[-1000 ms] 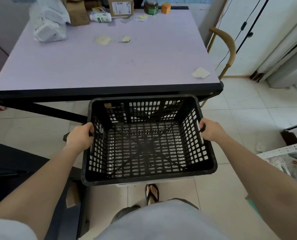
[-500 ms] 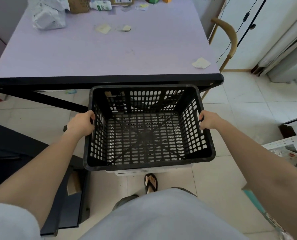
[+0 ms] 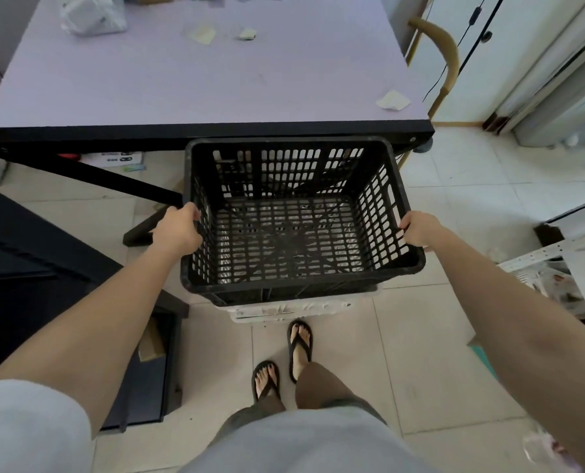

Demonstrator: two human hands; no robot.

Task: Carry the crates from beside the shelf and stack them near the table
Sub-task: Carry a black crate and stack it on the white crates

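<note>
- Room layout, largest items first?
- Pale tiled floor [image 3: 455,353] fills the lower part of the view. A lilac surface [image 3: 216,87] with a black edge spans the top. A dark cabinet [image 3: 28,268] stands at the left. A chair [image 3: 449,52] with a curved wooden back stands just beside the right edge of the surface.
- Location of the task item?
- One black crate [image 3: 257,172], with slotted walls and a grid base, is positioned in front of the surface, its far rim close under the black edge. Directly beneath it, a white crate [image 3: 284,310] stands on the floor; only its near side is visible. Whether the black crate is seated on the white crate or held just above it cannot be determined.
- Status of the hands?
- Both are grasping. The left hand [image 3: 177,230] grips the left wall of the black crate, fingers curled onto it below the rim. The right hand [image 3: 419,228] grips the right wall in the same manner. Both arms are extended forward and down.
- Smaller items?
- The left foot [image 3: 266,380] and the right foot [image 3: 299,346], both in black flip-flops, stand on the floor near the white crate; the right foot is closer to it. On the surface, a white plastic bag [image 3: 93,15] lies at the far left. A paper scrap [image 3: 393,100] lies near the right front corner.
</note>
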